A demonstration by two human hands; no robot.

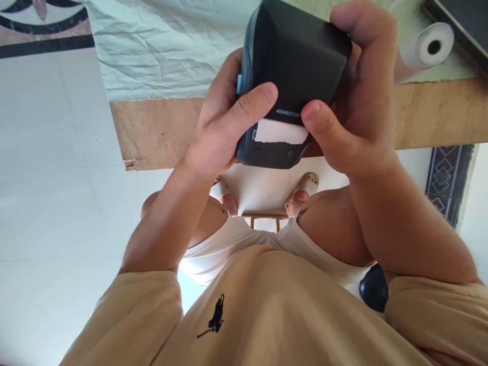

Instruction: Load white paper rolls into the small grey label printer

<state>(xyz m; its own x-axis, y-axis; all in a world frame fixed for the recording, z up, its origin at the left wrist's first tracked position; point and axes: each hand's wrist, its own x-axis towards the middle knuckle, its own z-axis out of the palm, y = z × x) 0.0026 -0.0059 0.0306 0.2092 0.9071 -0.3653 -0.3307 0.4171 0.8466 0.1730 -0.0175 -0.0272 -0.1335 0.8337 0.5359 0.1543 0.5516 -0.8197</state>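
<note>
A black NIIMBOT label printer [301, 66] is held up over the table's front edge, between both hands. My left hand [229, 109] grips its left side, thumb lying on the top face near the brand lettering. From the other side my right hand [366, 96] wraps round it, its thumb pressing on the face beside the lettering. A strip of white label paper [281, 132] with a ragged lower edge sticks out of the printer's slot, above a power button. On the printer's left edge sits a small light-blue tab [239, 84]. The fingers beneath the printer are mostly hidden.
Behind my right hand, a white paper roll [434, 46] lies on the table. A dark flat object [461, 25] fills the far right corner. Pale green cloth [160, 51] covers the table, leaving a bare wooden edge [160, 132]. My legs and sandals are below.
</note>
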